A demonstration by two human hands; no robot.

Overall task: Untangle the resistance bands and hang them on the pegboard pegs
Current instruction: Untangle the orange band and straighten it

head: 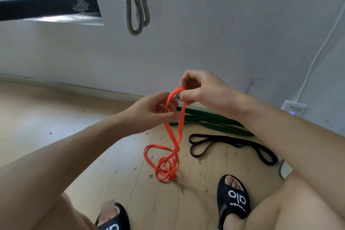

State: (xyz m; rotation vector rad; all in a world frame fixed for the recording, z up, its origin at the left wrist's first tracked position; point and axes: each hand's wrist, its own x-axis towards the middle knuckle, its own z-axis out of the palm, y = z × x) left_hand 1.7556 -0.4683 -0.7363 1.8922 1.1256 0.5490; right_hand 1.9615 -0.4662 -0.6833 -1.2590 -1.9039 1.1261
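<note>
An orange resistance band [178, 129] hangs from both my hands, its lower part bunched in tangled loops on the wooden floor. My right hand [201, 89] pinches the band's top loop with thumb and fingers. Just below and to the left, my left hand [155, 112] pinches one strand of the same band. A grey band [137, 3] hangs doubled on the white wall above; its peg is out of frame. On the floor by the wall lies a green band [209, 122], and a black band [233, 145] lies in front of it.
A dark-framed window [48, 5] is at the upper left. A white power strip [294, 109] with its cable sits against the wall at the right. My feet in black slippers [233, 198] stand on the floor, which is strewn with small debris.
</note>
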